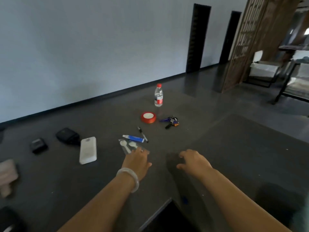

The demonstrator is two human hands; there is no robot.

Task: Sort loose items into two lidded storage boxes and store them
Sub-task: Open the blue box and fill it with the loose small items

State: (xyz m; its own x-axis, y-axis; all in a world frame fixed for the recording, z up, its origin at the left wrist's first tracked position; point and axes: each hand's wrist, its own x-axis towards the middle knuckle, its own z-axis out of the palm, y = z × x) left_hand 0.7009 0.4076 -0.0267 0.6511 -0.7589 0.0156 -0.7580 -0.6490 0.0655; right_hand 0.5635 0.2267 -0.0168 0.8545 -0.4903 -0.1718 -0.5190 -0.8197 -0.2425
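Note:
Loose items lie on a dark grey surface (pixel 234 144). My left hand (pixel 138 162), with a pale bangle on the wrist, rests its fingertips on the near edge of a clear packet of white plastic spoons (pixel 127 146). My right hand (pixel 194 162) hovers just right of it, fingers spread, holding nothing. Beyond the packet lie a blue-and-white tube (pixel 133 138) and a black pen (pixel 142 134). Further back are a red tape roll (pixel 148 117), a bunch of keys (pixel 170 121) and an upright water bottle (pixel 158 95). No storage box is clearly in view.
To the left lie a white power bank (pixel 88 150), a black pouch (pixel 68 136), a small black case (pixel 38 145) and a beige object (pixel 7 176) at the frame edge. A dark gap (pixel 168 216) opens near me. A wooden screen (pixel 247 42) and chairs stand at the far right.

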